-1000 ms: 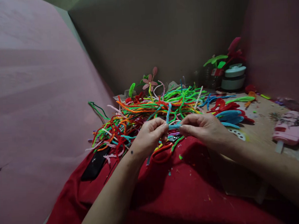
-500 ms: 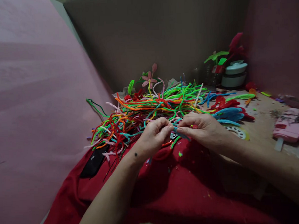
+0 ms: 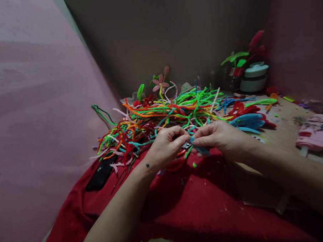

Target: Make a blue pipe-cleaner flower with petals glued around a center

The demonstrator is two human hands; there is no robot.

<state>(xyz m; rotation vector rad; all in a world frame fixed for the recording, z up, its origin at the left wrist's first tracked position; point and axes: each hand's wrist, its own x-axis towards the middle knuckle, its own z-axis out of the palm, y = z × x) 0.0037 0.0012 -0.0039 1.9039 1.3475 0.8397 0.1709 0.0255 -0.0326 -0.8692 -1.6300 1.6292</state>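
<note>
Blue fuzzy stem (image 3: 201, 150) swung down, likely folded further, my left hand (image 3: 170, 142) and right hand (image 3: 221, 136) pinching it near multicoloured fuzzy-stem pile (image 3: 172, 112).

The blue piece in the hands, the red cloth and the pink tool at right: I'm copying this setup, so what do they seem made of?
Blue piece: probably fuzzy pipe cleaner, matte; its edges look soft, though blurred.
Red cloth: fabric, matte; it drapes in folds.
Pink tool: likely plastic; smooth, faintly shiny shell.

The blue strip (image 3: 202, 151) looks fuzzy — matt; the red cover (image 3: 186, 202), matt cloth.
</note>
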